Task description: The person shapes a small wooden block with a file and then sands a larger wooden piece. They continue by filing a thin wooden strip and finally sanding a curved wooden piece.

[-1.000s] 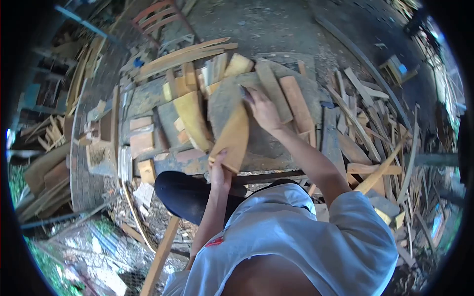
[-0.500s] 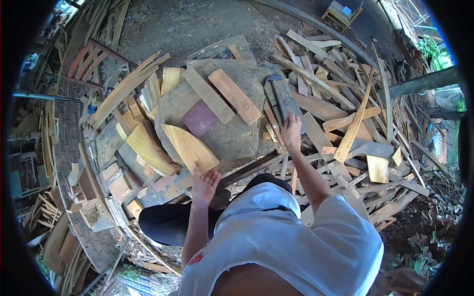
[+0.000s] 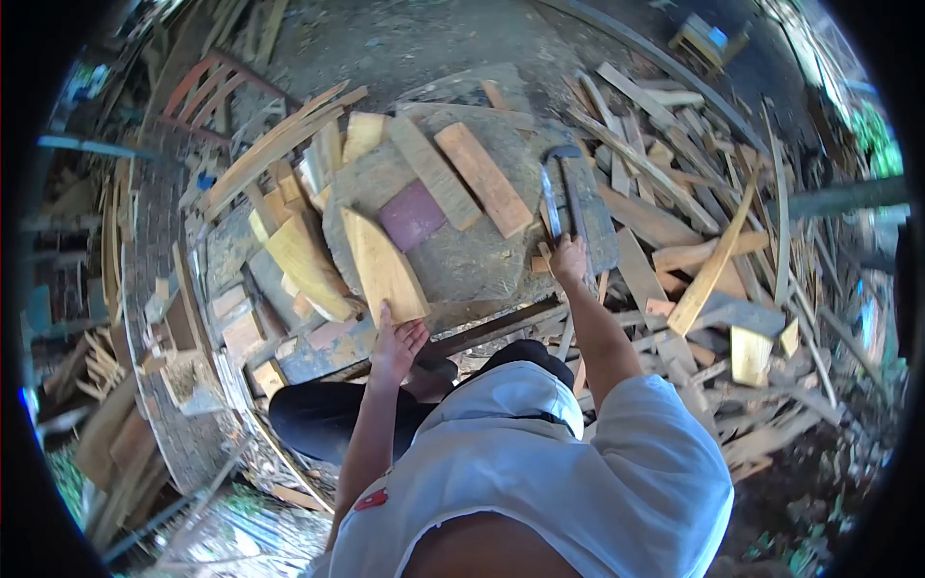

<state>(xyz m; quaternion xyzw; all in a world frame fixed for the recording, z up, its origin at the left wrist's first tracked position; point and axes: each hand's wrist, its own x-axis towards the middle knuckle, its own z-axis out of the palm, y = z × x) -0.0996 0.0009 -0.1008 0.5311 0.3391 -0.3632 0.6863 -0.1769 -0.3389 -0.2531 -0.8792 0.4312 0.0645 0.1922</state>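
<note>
My left hand (image 3: 397, 349) is at the near end of a pale, pointed piece of wood (image 3: 381, 262), thumb against its left edge and fingers along its near edge. That piece rests on a broad round wooden block (image 3: 462, 275), its tip pointing away from me. To the right, my right hand (image 3: 568, 260) is closed around the near end of a knife with a long shiny blade (image 3: 550, 200). Right beside the blade lies a dark, long-handled tool with a hooked head (image 3: 562, 152). The grip itself is hidden under my fingers.
On the block lie a purple square piece (image 3: 412, 214), a grey board (image 3: 434, 171) and a reddish board (image 3: 484, 180). A curved yellowish offcut (image 3: 306, 270) lies to the left. Scrap timber (image 3: 665, 207) is heaped at right; a red slatted frame (image 3: 204, 93) stands at far left.
The pointed piece of wood has turned more upright in view under my left hand. The shiny blade now shows beside the hooked tool at my right hand. The whole view has shifted slightly.
</note>
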